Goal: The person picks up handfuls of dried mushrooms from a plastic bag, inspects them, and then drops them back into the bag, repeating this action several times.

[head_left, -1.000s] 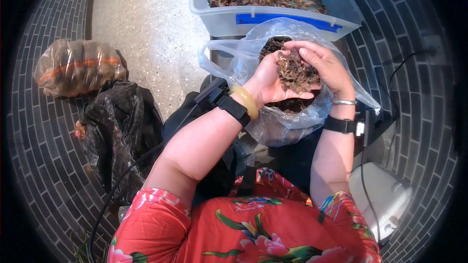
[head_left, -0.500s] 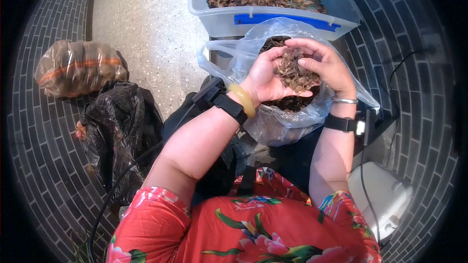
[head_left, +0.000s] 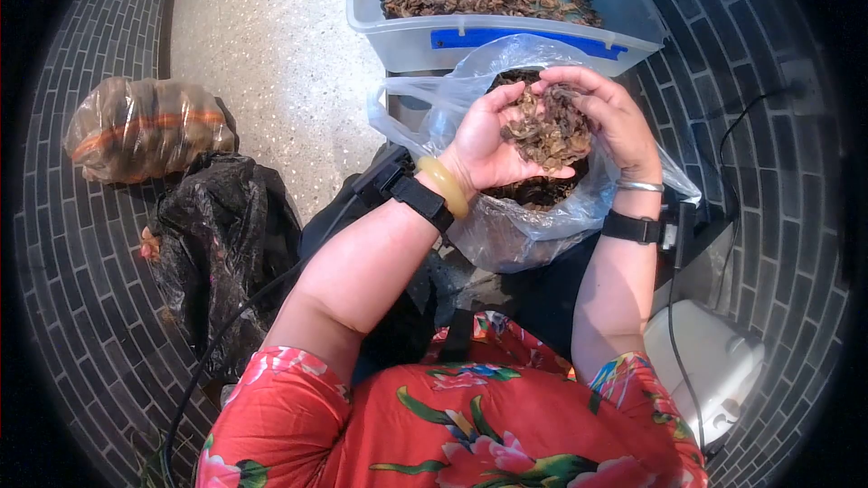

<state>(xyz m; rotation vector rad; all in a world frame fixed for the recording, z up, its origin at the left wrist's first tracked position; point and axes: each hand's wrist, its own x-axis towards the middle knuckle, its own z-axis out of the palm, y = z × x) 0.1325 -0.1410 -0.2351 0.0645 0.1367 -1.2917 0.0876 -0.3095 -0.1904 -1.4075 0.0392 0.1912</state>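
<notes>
A handful of dried brown, shrivelled pieces (head_left: 546,139) lies on the upturned palm of my left hand (head_left: 482,138). Curled around the far and right side of that handful is my right hand (head_left: 622,123), its thumb and fingers against the pieces. Both hands are over the mouth of a clear plastic bag (head_left: 520,239), which holds more of the same brown pieces. My left wrist carries a pale yellow bangle and a black strap; my right has a silver bangle and a black strap.
Beyond the bag stands a translucent tub (head_left: 533,39) with a blue strip, holding more brown pieces. At the left are a filled clear bag (head_left: 149,131) with an orange stripe and a crumpled black plastic bag (head_left: 231,235). A white container (head_left: 701,366) sits at the right.
My right hand has shifted slightly, and its thumb is now less visible above the pieces. The handful has spread and turned a little in my left palm.
</notes>
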